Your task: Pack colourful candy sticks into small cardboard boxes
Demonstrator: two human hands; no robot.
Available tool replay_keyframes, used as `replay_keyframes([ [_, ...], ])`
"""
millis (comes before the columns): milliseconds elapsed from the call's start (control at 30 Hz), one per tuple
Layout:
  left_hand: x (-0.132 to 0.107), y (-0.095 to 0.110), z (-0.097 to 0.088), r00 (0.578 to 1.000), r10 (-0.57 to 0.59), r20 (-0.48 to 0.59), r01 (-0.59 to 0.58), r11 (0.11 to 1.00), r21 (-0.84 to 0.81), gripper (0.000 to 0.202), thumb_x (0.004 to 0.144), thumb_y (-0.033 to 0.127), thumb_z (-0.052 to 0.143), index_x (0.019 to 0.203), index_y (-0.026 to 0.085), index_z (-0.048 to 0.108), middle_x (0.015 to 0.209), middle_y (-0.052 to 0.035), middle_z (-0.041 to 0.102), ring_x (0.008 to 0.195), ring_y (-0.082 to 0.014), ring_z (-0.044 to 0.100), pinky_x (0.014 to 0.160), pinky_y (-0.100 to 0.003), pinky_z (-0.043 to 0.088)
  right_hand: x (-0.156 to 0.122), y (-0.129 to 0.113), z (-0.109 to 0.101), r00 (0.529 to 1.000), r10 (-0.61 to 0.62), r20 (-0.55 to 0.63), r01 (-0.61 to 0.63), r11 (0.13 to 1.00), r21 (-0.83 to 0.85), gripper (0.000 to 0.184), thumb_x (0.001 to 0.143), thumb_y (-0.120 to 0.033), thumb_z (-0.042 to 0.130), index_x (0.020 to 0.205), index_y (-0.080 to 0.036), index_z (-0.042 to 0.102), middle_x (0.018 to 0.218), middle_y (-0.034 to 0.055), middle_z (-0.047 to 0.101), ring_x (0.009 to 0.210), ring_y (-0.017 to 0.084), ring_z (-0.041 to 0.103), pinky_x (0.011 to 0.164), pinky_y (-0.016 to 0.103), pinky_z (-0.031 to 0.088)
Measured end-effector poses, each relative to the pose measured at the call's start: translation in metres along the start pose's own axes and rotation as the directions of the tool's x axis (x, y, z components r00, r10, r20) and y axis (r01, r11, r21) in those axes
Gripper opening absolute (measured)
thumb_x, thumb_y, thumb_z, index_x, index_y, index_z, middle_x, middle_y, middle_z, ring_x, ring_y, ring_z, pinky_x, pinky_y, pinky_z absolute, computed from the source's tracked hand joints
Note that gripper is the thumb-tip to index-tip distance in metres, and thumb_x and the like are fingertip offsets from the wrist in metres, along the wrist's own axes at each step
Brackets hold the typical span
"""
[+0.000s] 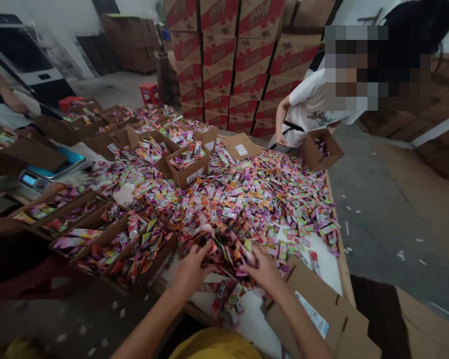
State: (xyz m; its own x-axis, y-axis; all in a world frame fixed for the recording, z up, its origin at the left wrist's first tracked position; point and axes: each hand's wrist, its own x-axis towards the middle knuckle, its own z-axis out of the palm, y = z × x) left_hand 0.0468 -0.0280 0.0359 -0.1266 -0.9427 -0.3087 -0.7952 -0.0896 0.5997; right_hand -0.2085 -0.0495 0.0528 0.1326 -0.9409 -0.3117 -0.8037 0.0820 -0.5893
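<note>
Here, in the head view, a bunch of colourful sachets is gathered between the left hand and the right hand at the near edge of the heap spread over the table; both grips are curled shut around that bunch, fingers buried in it. Sachets could be squeezed out sideways, since the bunch is loose and slippery-looking, and some already lie close to the table's near rim, from which they might be pushed to the floor. The flat cardboard box under the right forearm could be nudged away. To the left, open boxes are seen filled with sachets laid roughly in rows; a further box mid-table is heaped full. A small carton is held by another person across the table; its contents are barely visible.
</note>
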Motion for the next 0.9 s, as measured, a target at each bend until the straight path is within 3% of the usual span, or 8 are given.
replay_keyframes([
  [167,0.046,0.026,0.032,0.969,0.03,0.247,-0.095,0.961,0.259,0.04,0.086,0.005,0.038,0.119,0.011,0.06,0.11,-0.0183,0.066,0.101,-0.0259,0.066,0.091,-0.037,0.05,0.021,-0.029,0.07,0.987,-0.043,0.158,0.079,0.97,-0.229,0.05,0.081,-0.001,0.04,0.126,-0.014,0.059,0.121,0.016,0.057,0.103,0.021,0.062,0.092,0.029,0.044],
  [267,0.07,0.03,0.048,0.961,-0.03,0.275,-0.049,0.959,0.278,0.037,0.086,0.002,0.037,0.114,0.004,0.061,0.106,-0.0238,0.069,0.1,-0.0285,0.068,0.089,-0.04,0.052,0.036,-0.036,0.079,0.984,0.007,0.175,0.047,0.952,-0.303,0.043,0.079,0.002,0.038,0.109,-0.009,0.067,0.114,0.0192,0.062,0.091,0.021,0.065,0.081,0.029,0.045],
  [367,0.082,0.03,0.051,0.96,-0.036,0.276,-0.036,0.967,0.252,0.031,0.09,0.008,0.044,0.116,0.007,0.06,0.109,-0.0189,0.07,0.102,-0.0252,0.068,0.091,-0.042,0.053,0.042,-0.031,0.049,0.986,-0.023,0.167,0.074,0.949,-0.305,0.028,0.075,-0.001,0.048,0.087,-0.012,0.071,0.098,0.0123,0.067,0.089,0.019,0.063,0.077,0.025,0.043],
  [467,0.081,0.028,0.049,0.965,-0.003,0.261,-0.047,0.981,0.189,0.032,0.085,0.01,0.056,0.117,0.009,0.061,0.111,-0.0163,0.07,0.105,-0.0252,0.067,0.097,-0.044,0.051,0.044,-0.024,-0.015,0.995,-0.034,0.096,0.06,0.959,-0.277,0.014,0.078,-0.014,0.055,0.078,-0.015,0.069,0.085,0.0061,0.067,0.081,0.018,0.062,0.071,0.025,0.043],
  [633,0.066,0.026,0.038,0.973,0.062,0.221,-0.076,0.996,0.054,0.04,0.075,0.011,0.061,0.115,0.01,0.064,0.11,-0.0182,0.071,0.104,-0.0301,0.067,0.092,-0.038,0.052,0.051,-0.03,-0.093,0.947,-0.095,-0.307,-0.001,0.954,-0.301,0.044,0.08,-0.037,0.065,0.114,-0.01,0.062,0.104,0.0154,0.065,0.096,0.028,0.061,0.081,0.035,0.047],
  [733,0.053,0.017,0.02,0.978,0.15,0.143,-0.133,0.984,-0.119,0.046,0.072,0.01,0.062,0.117,0.019,0.066,0.108,-0.0073,0.074,0.098,-0.0221,0.068,0.087,-0.029,0.054,0.047,-0.043,-0.056,0.977,-0.147,-0.152,0.091,0.94,-0.328,0.037,0.082,-0.03,0.063,0.115,-0.014,0.062,0.106,0.0138,0.066,0.1,0.027,0.062,0.088,0.036,0.047],
  [833,0.038,-0.004,0.007,0.977,0.049,-0.209,-0.119,0.933,-0.339,0.031,0.081,0.016,0.056,0.109,0.02,0.068,0.102,-0.0056,0.074,0.093,-0.0185,0.068,0.088,-0.03,0.053,0.04,-0.052,0.019,0.989,-0.123,0.086,0.143,0.947,-0.288,0.046,0.079,-0.023,0.066,0.124,-0.016,0.056,0.106,0.0118,0.067,0.095,0.025,0.065,0.085,0.033,0.048],
  [900,0.03,-0.02,0.01,0.918,-0.078,-0.389,-0.072,0.931,-0.358,0.033,0.083,0.02,0.056,0.115,0.019,0.064,0.109,-0.0083,0.071,0.101,-0.0208,0.066,0.095,-0.036,0.051,0.037,-0.049,0.059,0.992,-0.118,0.042,0.126,0.932,-0.339,0.058,0.078,-0.014,0.063,0.134,-0.01,0.046,0.114,0.0173,0.062,0.101,0.027,0.063,0.087,0.034,0.048],
])
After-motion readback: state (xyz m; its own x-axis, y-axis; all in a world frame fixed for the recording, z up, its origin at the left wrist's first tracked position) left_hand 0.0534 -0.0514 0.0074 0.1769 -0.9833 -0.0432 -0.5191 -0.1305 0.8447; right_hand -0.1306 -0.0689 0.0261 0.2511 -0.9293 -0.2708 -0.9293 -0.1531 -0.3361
